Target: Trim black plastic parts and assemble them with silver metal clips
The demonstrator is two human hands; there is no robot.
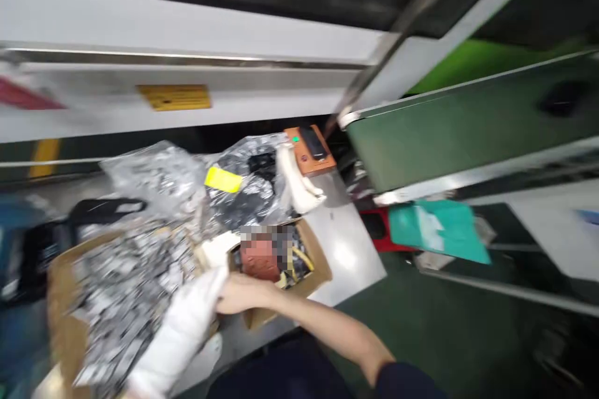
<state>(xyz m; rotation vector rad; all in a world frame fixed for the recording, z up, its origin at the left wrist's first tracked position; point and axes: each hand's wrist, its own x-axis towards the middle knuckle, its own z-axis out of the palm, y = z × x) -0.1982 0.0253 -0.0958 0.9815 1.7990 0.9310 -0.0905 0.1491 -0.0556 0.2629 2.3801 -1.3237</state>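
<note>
Metal worktop [349, 249] at lower centre, motion blur throughout. Large open carton [60, 299], lower left, heaped with small grey pieces [135, 287]. Smaller open carton [318, 262] beside it, lower centre. Left hand [201, 293], covered in white, and bare right hand [236, 293] meet in view between the cartons; fingers unclear, cannot tell whether either grasps anything. Clear plastic bags [159, 177] above, yellow label [223, 179] among them. Orange block [306, 159] near centre. Green conveyor belt [444, 131], upper right.

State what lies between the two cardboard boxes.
In the head view: the gloved left hand and bare right hand, close together, with something pale beyond; anything held is hidden.
</note>
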